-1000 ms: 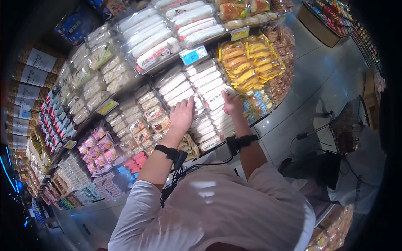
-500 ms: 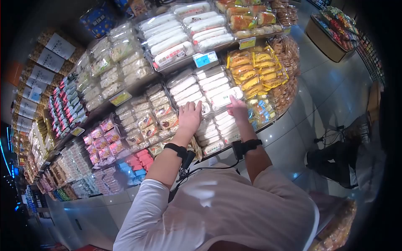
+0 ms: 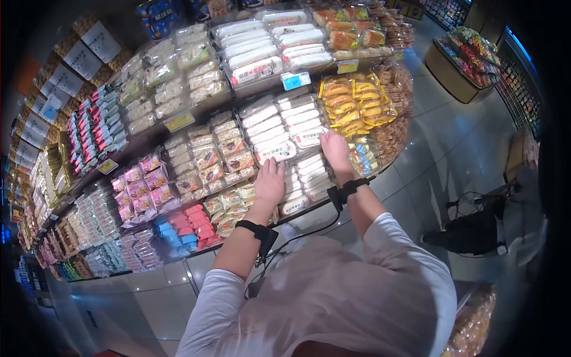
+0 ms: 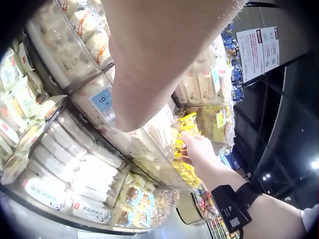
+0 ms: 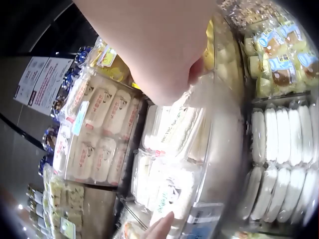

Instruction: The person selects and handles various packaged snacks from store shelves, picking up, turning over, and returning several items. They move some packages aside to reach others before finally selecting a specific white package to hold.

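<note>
In the head view, the left hand [image 3: 270, 184] has its fingers extended, their tips at the near edge of a labelled white pack [image 3: 276, 152] in the lower shelf section. Beside it, the right hand [image 3: 336, 150] pinches the right end of another labelled white pack [image 3: 308, 138]. The right wrist view shows the right hand [image 5: 164, 74] over the end of a white pack [image 5: 172, 127]; its fingertips are mostly hidden. A left fingertip [image 5: 162, 226] is near a second pack [image 5: 172, 194]. The left wrist view has the left hand [image 4: 142, 94] large, fingertips hidden.
Yellow packs [image 3: 357, 104] lie right of the white ones, with a blue price tag [image 3: 295, 80] above. Pink packs [image 3: 141, 190] are at the left. The shelf's near edge curves around; tiled floor [image 3: 428, 154] and a round candy stand [image 3: 455, 77] are at the right.
The head view has shifted. The left fingers have drawn back toward the pack's near edge, uncovering its label. The right hand's index finger is no longer extended over the right pack; the hand is at its end.
</note>
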`<state>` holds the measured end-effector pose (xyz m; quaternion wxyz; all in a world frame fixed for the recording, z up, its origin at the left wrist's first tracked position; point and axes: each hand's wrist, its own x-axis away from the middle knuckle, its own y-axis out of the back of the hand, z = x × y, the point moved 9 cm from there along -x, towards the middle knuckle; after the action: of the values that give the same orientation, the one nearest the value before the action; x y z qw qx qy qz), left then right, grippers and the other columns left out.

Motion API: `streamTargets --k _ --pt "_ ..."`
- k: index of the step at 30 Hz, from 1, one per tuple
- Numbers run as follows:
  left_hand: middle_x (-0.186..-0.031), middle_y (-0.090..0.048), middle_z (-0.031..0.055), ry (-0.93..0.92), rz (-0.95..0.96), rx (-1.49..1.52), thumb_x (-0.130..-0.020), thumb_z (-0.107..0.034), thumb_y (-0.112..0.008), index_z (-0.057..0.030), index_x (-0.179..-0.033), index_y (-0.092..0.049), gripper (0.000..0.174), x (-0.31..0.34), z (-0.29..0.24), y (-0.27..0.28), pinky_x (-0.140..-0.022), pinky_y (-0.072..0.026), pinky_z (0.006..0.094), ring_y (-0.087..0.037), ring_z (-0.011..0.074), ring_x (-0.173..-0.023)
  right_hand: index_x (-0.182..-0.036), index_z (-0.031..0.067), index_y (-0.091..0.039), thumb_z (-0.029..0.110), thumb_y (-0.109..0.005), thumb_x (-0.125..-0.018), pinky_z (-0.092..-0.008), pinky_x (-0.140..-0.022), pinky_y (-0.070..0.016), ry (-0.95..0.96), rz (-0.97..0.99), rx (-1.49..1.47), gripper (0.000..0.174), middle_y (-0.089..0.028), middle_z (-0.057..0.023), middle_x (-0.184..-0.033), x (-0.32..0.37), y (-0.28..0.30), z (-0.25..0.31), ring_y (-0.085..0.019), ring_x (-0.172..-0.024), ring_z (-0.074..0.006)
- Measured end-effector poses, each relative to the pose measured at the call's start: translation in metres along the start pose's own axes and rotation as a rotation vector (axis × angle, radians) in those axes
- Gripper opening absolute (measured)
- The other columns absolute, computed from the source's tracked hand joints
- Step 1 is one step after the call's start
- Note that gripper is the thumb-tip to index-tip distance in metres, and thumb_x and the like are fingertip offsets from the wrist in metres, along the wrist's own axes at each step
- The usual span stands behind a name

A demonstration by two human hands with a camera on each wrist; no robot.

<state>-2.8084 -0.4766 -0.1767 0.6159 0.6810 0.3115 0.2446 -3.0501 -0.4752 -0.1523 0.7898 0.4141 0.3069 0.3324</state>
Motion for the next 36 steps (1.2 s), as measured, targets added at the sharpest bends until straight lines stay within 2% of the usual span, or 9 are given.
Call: streamTargets --k 4,9,16,24,30,32,33,34,36 --pt "-0.147 -0.037 0.0217 0.030 -0.059 0.006 -0.081 -0.025 -0.070 -0.0064 -0.143 -0.039 0.072 0.004 -0.003 0.000 -0.112 -0.0319 0.0430 -0.033 0.0368 -0.139 -0.109 0.0049 -0.064 0.026 -0.068 -0.086 -0.0420 -0.090 -0.0472 0.481 -0.101 -0.111 0.031 -0.063 -0.0142 -0.105 0.002 0.025 0.048 -0.057 -0.104 -0.0340" --pt "-0.148 -0.035 0.0222 0.108 -0.093 -0.019 -0.080 -0.025 -0.070 -0.0091 -0.145 -0.038 0.074 -0.012 -0.014 0.009 -0.111 -0.0337 0.0450 -0.032 0.0385 -0.139 -0.127 0.0086 -0.059 0.039 -0.064 -0.088 -0.0442 -0.095 -0.0451 0.800 0.129 -0.036 0.050 -0.061 -0.0147 -0.119 -0.009 -0.016 0.067 -0.055 -0.115 -0.0332" --pt "-0.151 -0.032 0.0222 0.277 -0.117 -0.009 -0.081 -0.030 -0.070 -0.0143 -0.148 -0.033 0.077 -0.050 -0.023 -0.002 -0.110 -0.0315 0.0536 -0.027 0.0406 -0.142 -0.123 0.0111 -0.063 0.040 -0.065 -0.088 -0.0447 -0.087 -0.0464 0.898 0.397 -0.067 0.045 -0.063 -0.0122 -0.105 -0.018 -0.030 0.056 -0.060 -0.101 -0.0340" --pt "-0.152 -0.030 0.0211 0.381 -0.194 -0.019 -0.081 -0.028 -0.072 -0.0147 -0.148 -0.033 0.079 -0.056 -0.028 -0.013 -0.112 -0.0262 0.0584 -0.024 0.0417 -0.142 -0.113 0.0106 -0.063 0.038 -0.063 -0.088 -0.0389 -0.096 -0.0388 1.021 0.103 -0.107 0.037 -0.062 -0.0063 -0.107 -0.004 -0.038 0.046 -0.056 -0.106 -0.0252" --pt "-0.151 -0.031 0.0209 0.486 -0.199 0.043 -0.079 -0.025 -0.073 -0.0150 -0.147 -0.034 0.079 -0.056 -0.034 -0.005 -0.110 -0.0291 0.0584 -0.025 0.0415 -0.142 -0.115 0.0096 -0.062 0.035 -0.068 -0.083 -0.0484 -0.107 -0.0311 1.043 0.077 -0.247 0.041 -0.057 -0.0071 -0.119 0.014 0.013 0.039 -0.049 -0.122 -0.0252" --pt "-0.151 -0.032 0.0202 0.482 -0.203 0.018 -0.079 -0.025 -0.073 -0.0143 -0.146 -0.035 0.079 -0.057 -0.040 -0.004 -0.111 -0.0293 0.0562 -0.027 0.0404 -0.142 -0.114 0.0087 -0.063 0.032 -0.066 -0.086 -0.0487 -0.112 -0.0258 1.035 0.246 -0.277 0.037 -0.057 -0.0085 -0.123 0.025 0.022 0.023 -0.046 -0.125 -0.0259" --pt "-0.150 -0.033 0.0200 0.464 -0.202 0.012 -0.079 -0.024 -0.073 -0.0136 -0.146 -0.036 0.077 -0.056 -0.043 -0.003 -0.111 -0.0291 0.0544 -0.028 0.0393 -0.141 -0.110 0.0091 -0.067 0.030 -0.066 -0.085 -0.0435 -0.102 -0.0392 1.047 0.327 -0.322 0.032 -0.064 -0.0079 -0.112 0.028 0.028 0.010 -0.057 -0.111 -0.0251" --pt "-0.150 -0.033 0.0198 0.448 -0.198 0.007 -0.078 -0.024 -0.073 -0.0129 -0.145 -0.037 0.076 -0.055 -0.048 -0.001 -0.112 -0.0290 0.0525 -0.029 0.0382 -0.141 -0.110 0.0091 -0.067 0.030 -0.066 -0.085 -0.0435 -0.102 -0.0392 1.035 0.333 -0.326 0.032 -0.064 -0.0079 -0.112 0.025 0.039 -0.001 -0.057 -0.111 -0.0251" --pt "-0.146 -0.038 0.0195 0.411 -0.236 -0.001 -0.079 -0.022 -0.072 -0.0112 -0.141 -0.042 0.070 -0.059 -0.058 0.009 -0.112 -0.0295 0.0494 -0.033 0.0364 -0.139 -0.104 0.0067 -0.069 0.028 -0.064 -0.088 -0.0380 -0.086 -0.0498 0.621 0.941 -0.410 0.027 -0.069 -0.0117 -0.098 0.027 0.010 -0.046 -0.065 -0.091 -0.0279"
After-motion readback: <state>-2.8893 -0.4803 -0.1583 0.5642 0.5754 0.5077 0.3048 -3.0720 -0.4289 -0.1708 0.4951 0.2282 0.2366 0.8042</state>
